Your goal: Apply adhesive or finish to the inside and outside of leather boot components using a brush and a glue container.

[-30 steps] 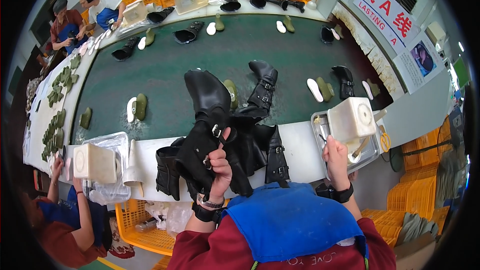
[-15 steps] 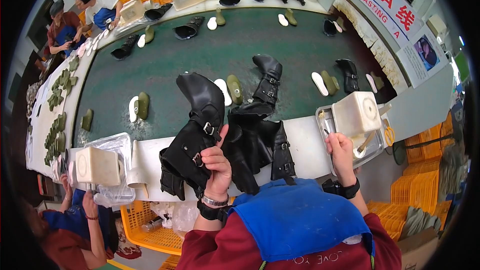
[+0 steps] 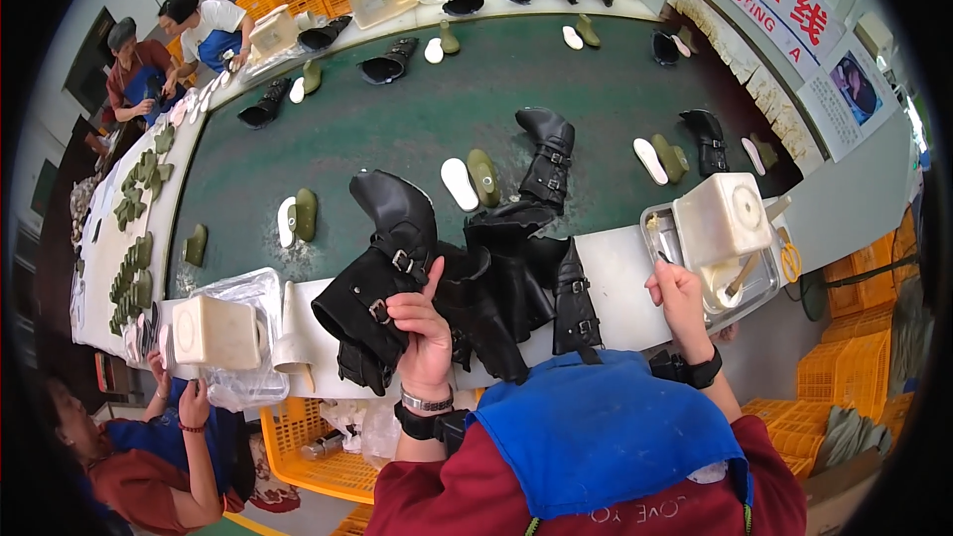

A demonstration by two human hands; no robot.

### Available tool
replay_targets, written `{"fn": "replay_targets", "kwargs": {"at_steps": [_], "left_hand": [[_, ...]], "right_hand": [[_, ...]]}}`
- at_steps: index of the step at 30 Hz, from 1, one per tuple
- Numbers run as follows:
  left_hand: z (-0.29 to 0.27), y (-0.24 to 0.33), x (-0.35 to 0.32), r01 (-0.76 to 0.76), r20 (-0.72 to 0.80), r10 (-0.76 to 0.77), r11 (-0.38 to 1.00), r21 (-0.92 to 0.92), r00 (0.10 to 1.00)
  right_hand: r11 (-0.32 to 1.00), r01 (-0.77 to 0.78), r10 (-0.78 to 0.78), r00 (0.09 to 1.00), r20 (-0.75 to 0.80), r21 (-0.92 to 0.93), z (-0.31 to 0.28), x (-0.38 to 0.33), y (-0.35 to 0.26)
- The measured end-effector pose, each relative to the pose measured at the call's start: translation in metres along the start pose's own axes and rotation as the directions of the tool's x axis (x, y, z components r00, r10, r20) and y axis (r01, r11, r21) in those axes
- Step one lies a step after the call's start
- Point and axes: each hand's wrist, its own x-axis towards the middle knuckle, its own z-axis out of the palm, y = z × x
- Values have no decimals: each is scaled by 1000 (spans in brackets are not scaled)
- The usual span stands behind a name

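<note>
My left hand [image 3: 425, 333] grips the shaft of a black buckled boot [image 3: 382, 273], holding it tilted above the white table edge. More black boot uppers [image 3: 521, 283] lie piled just to its right. My right hand [image 3: 677, 296] holds a thin brush handle at the metal tray [image 3: 667, 238], beside a cream plastic glue container [image 3: 723, 218]. Another black boot [image 3: 548, 164] stands on the green belt behind the pile.
The green conveyor belt [image 3: 397, 129] carries white insoles, olive lasts and black boots. A co-worker at lower left [image 3: 149, 437] handles a second cream container [image 3: 213, 331]. Other people sit at far left [image 3: 169, 40]. Orange crates stand below and at the right.
The boot in my left hand has dropped slightly and tilted toward the left. My right hand stays at the tray. The boots and lasts on the belt have shifted along it.
</note>
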Motion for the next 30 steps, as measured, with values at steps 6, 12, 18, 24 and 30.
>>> {"fn": "replay_targets", "kwargs": {"at_steps": [6,12,18,24,30], "left_hand": [[26,13,-6,-157,-132,243,872,464,961],[109,38,18,-145,249,341,-303,942,907],[170,108,110,-30,460,298,-813,582,836],[107,172,190,512,633,95,-685,-519,768],[59,230,198,624,574,262,-451,-638,776]], "right_hand": [[1000,-5,3,998,57,25,1,2,6],[996,-18,13,998,58,82,-9,7,17],[996,-16,12,999,47,93,-11,5,18],[997,-68,69,997,-22,38,-16,-5,25],[991,-75,68,996,-60,-112,-12,-12,34]]}}
